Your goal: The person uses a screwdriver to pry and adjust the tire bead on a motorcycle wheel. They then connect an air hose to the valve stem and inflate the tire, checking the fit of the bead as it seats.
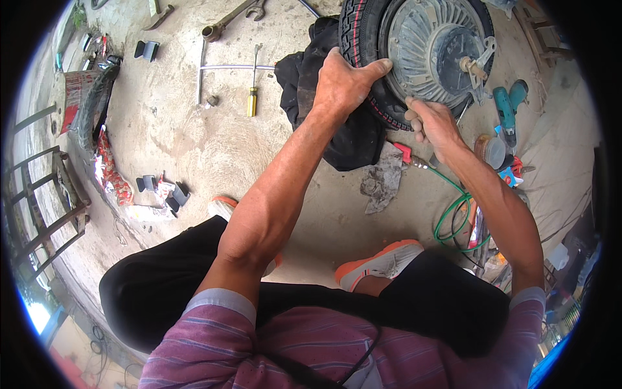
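A wheel with a black tyre [359, 32] and a dusty metal hub [424, 45] lies on a dark cloth [350, 146] at the upper middle right. My left hand [343, 84] grips the tyre's left side, thumb over the sidewall, fingers around the tread. My right hand [434, 126] is at the rim's lower edge with fingers curled; what they pinch, if anything, is hidden. A teal power drill [505, 110] lies right of the wheel. Below it are a red-handled air tool [403, 151] with a green hose [463, 198] and a grey rag [379, 188].
Wrenches [223, 23], a yellow-handled screwdriver [253, 100] and several black brackets [181, 194] lie on the concrete floor [168, 117]. A metal frame [42, 227] stands at left, beside a worn black-and-red part [94, 97]. A round container [489, 152] sits right of my right arm.
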Motion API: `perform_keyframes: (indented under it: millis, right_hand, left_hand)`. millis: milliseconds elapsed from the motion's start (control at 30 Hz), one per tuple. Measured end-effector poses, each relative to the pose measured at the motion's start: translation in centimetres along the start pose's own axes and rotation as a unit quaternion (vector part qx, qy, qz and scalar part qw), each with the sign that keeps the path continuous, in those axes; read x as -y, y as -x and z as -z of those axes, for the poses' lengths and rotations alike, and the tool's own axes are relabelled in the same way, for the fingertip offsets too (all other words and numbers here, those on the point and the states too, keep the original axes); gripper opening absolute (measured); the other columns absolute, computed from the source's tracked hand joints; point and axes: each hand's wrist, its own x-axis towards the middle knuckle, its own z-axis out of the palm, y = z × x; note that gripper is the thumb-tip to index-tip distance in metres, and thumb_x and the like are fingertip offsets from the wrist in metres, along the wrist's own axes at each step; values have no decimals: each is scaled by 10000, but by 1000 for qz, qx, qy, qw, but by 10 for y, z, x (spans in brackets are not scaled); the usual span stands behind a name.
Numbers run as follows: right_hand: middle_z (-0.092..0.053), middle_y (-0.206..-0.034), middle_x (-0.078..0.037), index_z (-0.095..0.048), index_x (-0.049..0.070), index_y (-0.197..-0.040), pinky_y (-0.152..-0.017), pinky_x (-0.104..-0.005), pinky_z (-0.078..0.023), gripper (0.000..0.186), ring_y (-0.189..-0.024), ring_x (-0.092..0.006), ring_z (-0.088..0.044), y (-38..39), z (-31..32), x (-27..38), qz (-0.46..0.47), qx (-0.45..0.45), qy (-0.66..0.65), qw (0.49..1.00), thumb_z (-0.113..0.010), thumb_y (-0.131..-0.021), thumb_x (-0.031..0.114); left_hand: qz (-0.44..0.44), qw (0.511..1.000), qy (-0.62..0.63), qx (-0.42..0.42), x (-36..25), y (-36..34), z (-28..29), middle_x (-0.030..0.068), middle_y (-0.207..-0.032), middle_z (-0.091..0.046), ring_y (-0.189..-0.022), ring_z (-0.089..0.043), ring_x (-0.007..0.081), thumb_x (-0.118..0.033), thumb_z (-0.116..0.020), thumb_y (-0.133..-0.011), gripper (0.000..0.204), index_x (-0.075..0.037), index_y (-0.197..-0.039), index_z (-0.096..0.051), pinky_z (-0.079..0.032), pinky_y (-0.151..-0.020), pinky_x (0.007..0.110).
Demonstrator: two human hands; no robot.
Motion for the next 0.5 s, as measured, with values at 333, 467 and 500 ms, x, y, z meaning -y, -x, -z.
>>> perform_keyframes:
  millis: [333, 467, 500]
  right_hand:
    - [-621, -701, -42, -713, -51, -901, -543, -313, -485, 474, -574, -134, -587, -9, 4, -4, 59, 32, 80, 995, -649, -1031, 400]
    - [-630, -705, -51, -712, -54, -904, -550, -320, -492, 484, -572, -145, -595, -10, 5, -4, 72, 52, 85, 992, -634, -1041, 404]
    - [-633, -707, -53, -711, -56, -904, -550, -321, -492, 487, -572, -147, -595, -9, 6, -4, 70, 51, 84, 993, -633, -1041, 405]
  left_hand:
    - [-50, 981, -61, 180, 15, -26, 31, 190, -1352, -707, -1251, -668, 273, -411, -971, -796, 907, 73, -1436, -547, -497, -1130, 394]
    - [-51, 933, -242, 261, -6, -23, 59, 248, -1439, -639, -1383, -596, 343, -459, -1009, -733, 1127, 65, -1526, -403, -456, -1184, 412]
    - [-70, 920, -280, 265, -7, -18, 62, 264, -1433, -628, -1385, -591, 367, -472, -1006, -732, 1144, 69, -1524, -383, -457, -1176, 426]
